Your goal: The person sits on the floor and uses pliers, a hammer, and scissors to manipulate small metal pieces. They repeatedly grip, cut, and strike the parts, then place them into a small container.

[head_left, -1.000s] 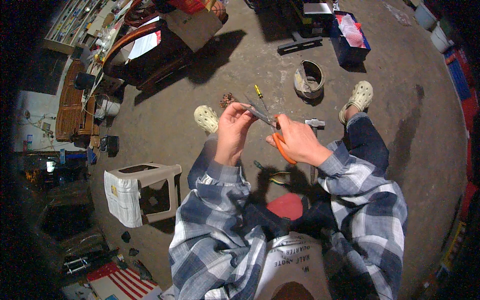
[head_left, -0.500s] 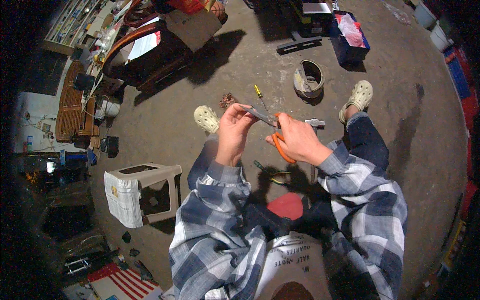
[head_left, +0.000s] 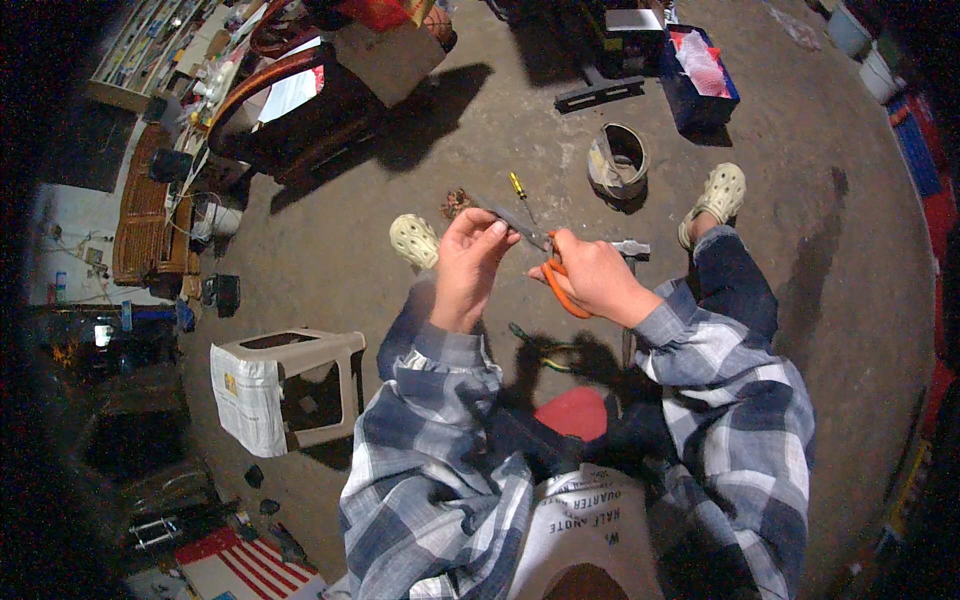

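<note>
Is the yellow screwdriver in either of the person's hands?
No, the yellow screwdriver lies on the floor, while the right hand grips an orange-handled tool.

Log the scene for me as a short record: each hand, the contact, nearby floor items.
Left hand: pinching a thin grey piece
Right hand: gripping an orange-handled tool
Contact: tool end at the piece; bite too small to tell
Floor beyond hands: yellow-handled screwdriver, reddish-brown scraps, bucket
Floor by right hand: hammer, partly hidden
</note>
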The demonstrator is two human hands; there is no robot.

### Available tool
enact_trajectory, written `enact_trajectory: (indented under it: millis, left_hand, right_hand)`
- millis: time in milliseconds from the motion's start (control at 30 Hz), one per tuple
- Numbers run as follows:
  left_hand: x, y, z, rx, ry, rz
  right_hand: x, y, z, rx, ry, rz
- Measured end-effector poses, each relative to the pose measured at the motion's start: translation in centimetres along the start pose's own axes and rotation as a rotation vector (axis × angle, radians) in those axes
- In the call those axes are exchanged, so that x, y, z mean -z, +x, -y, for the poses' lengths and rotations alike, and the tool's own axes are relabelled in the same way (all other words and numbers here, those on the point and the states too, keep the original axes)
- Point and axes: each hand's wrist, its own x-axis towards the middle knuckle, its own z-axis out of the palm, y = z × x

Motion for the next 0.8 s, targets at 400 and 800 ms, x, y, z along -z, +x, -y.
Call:
enact_trajectory:
  millis: [400,800]
  left_hand:
    - [-0.9,-0.1,-0.5,-0.059,0.05,-0.084]
    - [-0.3,0.2,0.3,-0.08,0.039,-0.057]
  right_hand:
    - [1.5,0.0,0.3,0.032,-0.009,-0.018]
    - [1.6,0.2,0.4,0.008,-0.057,-0.002]
